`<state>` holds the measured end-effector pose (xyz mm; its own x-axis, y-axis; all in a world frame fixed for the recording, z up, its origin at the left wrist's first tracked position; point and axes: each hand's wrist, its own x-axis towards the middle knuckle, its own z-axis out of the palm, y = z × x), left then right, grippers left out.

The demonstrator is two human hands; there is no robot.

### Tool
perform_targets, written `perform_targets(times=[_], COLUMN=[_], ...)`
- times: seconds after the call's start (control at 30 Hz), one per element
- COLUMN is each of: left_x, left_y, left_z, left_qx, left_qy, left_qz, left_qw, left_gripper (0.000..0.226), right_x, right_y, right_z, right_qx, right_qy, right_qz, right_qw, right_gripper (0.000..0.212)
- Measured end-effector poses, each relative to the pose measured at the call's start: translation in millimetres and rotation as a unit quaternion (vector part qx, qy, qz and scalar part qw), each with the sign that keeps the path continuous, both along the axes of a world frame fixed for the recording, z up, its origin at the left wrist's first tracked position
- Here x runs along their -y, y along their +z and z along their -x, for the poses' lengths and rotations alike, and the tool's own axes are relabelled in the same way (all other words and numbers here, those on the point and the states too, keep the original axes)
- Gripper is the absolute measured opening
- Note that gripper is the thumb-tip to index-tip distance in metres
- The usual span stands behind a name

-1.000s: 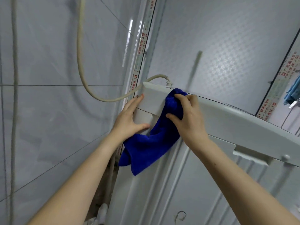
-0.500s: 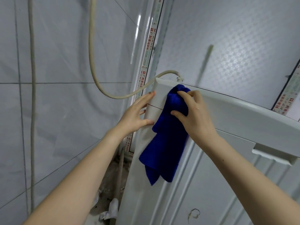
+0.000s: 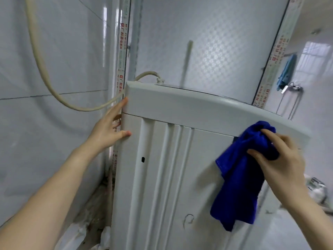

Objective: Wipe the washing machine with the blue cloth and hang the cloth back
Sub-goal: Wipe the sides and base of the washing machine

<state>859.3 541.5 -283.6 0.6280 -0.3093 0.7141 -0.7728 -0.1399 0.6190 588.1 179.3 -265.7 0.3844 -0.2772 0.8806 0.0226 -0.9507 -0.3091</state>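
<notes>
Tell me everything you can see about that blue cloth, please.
The blue cloth is a deep royal blue, soft and fluffy, like microfibre. Its top is bunched up in the right hand, whose fingers and thumb grip it and hold it against the grey top band of the washing machine, near that band's right end. The rest hangs loose in folds in front of the ribbed white side panel and ends in a drooping corner. Whether it is wet cannot be told.
</notes>
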Motion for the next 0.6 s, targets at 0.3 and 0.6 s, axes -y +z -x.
perform_targets(times=[0.3,0.6], left_x=[85,224], left_y=[25,17], left_z=[91,138], left_qx=[0.299,0.383], left_qy=[0.181,0.118], left_qz=[-0.117,-0.173], left_qw=[0.930,0.900], left_gripper=[0.076,0.079], right_x=[1,19], right_y=[-11,-76], right_z=[7,5], right_qx=[0.004,0.053], right_qy=[-0.046,-0.046], right_qz=[-0.053,-0.089], right_qw=[0.998,0.994], right_gripper=[0.060,0.047])
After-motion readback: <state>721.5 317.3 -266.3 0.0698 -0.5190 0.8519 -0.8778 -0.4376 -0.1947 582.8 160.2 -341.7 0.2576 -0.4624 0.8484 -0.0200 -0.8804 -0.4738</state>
